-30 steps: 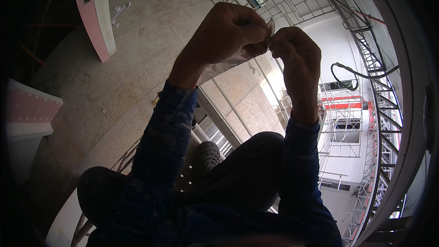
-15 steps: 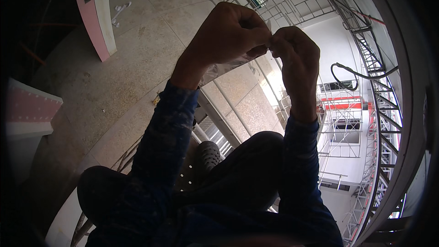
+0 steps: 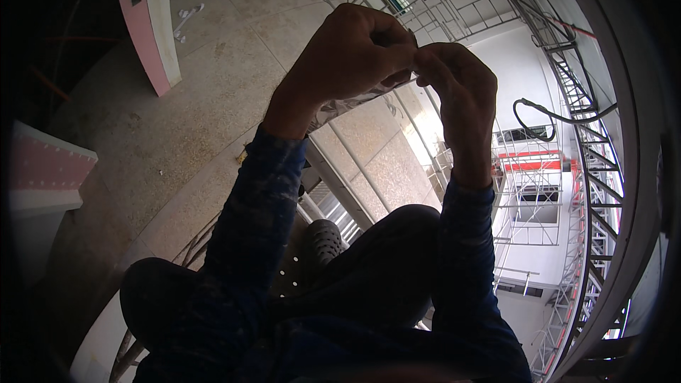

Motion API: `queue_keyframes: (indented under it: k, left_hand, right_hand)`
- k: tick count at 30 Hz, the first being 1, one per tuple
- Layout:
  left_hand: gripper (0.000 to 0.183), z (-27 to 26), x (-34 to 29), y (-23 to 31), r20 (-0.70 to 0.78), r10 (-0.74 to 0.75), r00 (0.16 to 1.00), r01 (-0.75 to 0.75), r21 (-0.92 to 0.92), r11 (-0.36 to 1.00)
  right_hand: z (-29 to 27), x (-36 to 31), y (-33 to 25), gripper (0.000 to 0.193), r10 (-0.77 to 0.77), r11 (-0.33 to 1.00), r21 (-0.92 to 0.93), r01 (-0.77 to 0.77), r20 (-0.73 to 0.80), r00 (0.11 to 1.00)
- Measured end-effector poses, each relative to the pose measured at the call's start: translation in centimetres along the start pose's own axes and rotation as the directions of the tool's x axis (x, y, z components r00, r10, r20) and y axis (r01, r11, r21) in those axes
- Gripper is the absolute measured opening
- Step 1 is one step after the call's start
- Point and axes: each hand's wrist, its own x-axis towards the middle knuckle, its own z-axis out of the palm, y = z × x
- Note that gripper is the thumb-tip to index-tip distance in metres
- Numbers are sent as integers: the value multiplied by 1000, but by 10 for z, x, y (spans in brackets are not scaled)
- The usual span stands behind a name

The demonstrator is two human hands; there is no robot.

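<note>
At the upper centre of the view, the person's left hand [image 3: 347, 57] is curled with thumb and fingers pressed together, gripping a crinkled clear film [image 3: 342, 105] that shows below its palm, while the right hand [image 3: 461, 89] has its fingertips pinched and meeting the left's; whether film runs between those tips cannot be told. The left hand hides most of the film. Behind it, pale rails [image 3: 349, 162] slant down toward a grey, perforated clog [image 3: 325, 242] beside the bent knees. Blue sleeves [image 3: 250, 198] frame the lap, the left one blocking part of the concrete floor [image 3: 213, 74]. Farther left stand a tall pink-and-white panel [image 3: 145, 25] and a lower pink-and-white piece [image 3: 53, 170], with white scraps [image 3: 187, 13] near the panel. To the right, a dark cable loop [image 3: 533, 119] hangs before a white wall [image 3: 521, 64], and scaffolding [image 3: 528, 206] and a curved steel truss [image 3: 599, 202] partly screen red bands [image 3: 532, 160], any lettering there too small to read.
</note>
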Motion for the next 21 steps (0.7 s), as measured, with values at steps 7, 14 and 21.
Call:
queue_keyframes:
  k: [7,14,21]
  left_hand:
    - [18,3,-2,-2,-63,48,997,-43,76,996]
    - [17,8,-1,-1,-54,58,997,-54,63,997]
    - [19,5,-2,-1,-57,24,998,-21,57,998]
  right_hand:
    - [2,-1,1,19,-75,982,-175,67,-41,996]
    - [0,5,9,27,-3,999,36,2,36,999]
    - [0,4,13,26,4,987,163,-12,52,999]
